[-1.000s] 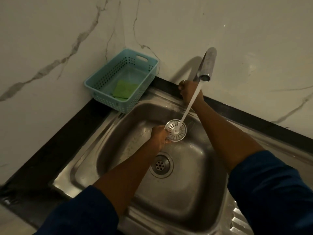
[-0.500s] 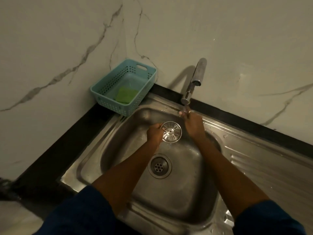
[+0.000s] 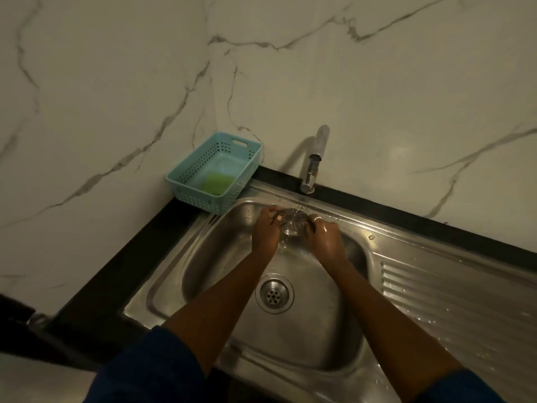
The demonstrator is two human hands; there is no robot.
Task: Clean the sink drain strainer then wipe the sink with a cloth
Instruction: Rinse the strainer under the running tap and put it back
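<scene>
The round metal drain strainer [image 3: 293, 221] is held over the back of the steel sink [image 3: 203, 257], under the tap [image 3: 313, 167]. My left hand [image 3: 266, 231] grips its left edge with curled fingers. My right hand [image 3: 325, 238], wet and wearing a ring, grips its right edge. The strainer looks blurred and water drips below it. The open drain hole [image 3: 274, 292] lies in the sink floor between my forearms.
A teal plastic basket [image 3: 186, 181] with a green cloth or sponge [image 3: 216, 184] in it stands on the black counter at the sink's back left corner. A ribbed draining board [image 3: 450, 301] runs to the right. Marble walls close the back and left.
My right hand left the tap handle and came down to the strainer, which both hands now hold. The water stream is gone. The view has pulled back and up.
</scene>
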